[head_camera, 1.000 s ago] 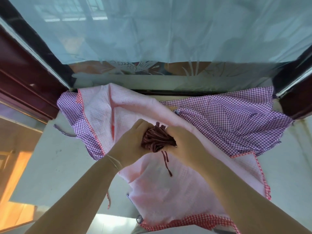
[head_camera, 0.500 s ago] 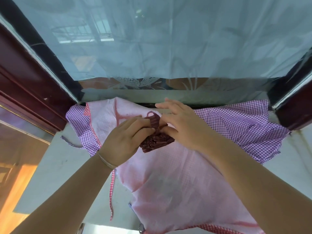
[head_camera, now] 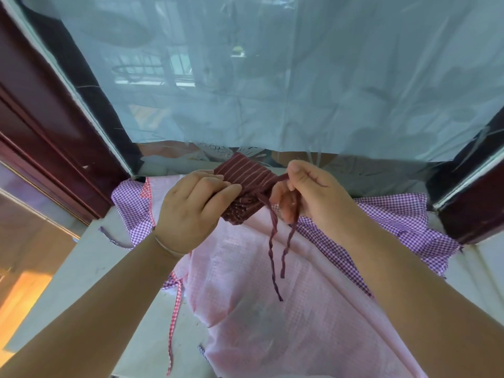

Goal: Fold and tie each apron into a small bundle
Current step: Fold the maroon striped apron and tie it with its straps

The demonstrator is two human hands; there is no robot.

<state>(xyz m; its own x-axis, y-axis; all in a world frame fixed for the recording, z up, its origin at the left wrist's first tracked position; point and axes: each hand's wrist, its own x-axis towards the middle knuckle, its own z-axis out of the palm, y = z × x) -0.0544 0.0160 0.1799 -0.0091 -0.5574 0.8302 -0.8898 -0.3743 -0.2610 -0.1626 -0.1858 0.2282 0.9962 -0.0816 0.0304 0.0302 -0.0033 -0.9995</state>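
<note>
Left hand is curled tight around the folded maroon striped bundle, gripping its near side, while the right hand pinches the bundle's tie strings between thumb and fingers, other fingers loosely bent. The bundle sits raised between both hands, strings dangling down. Below lies a pink apron spread over a purple checked one on the desk.

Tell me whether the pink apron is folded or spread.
Spread. The pink apron lies open across the ledge, under the folded striped bundle held above it.
</note>
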